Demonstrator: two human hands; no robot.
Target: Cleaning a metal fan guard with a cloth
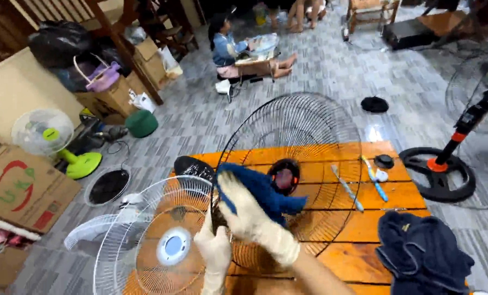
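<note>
Item 1: black fan grille (309, 131), round wire, stood on edge on the orange wooden table (364, 262), tilted a bit away from the viewer. Dark hub w/ reddish centre at its middle.

Item 2: left hand (215, 248), pale glove, fingers closed round the grille's lower-left rim; steadies it.

Item 3: right hand (252, 216), pale glove, closed on a blue cloth (266, 191) and pressing it to the wires just left of the hub.

Item 4: white fan grille (156, 240), lying flat at the table's left edge, blue-white centre disc, just beside the left hand.

Item 5: 2 thin tools w/ blue handles (358, 183), table right, well apart from the hands. Small black cap (384, 160) near them.

Item 6: dark blue towel (421, 254), bunched, table front-right.

Handling note (judgement): wipe along each wire from hub to rim, not across; keep the rim hand firm so the grille doesn't roll; turn it in small steps; refold cloth once a face is dirty.
</note>
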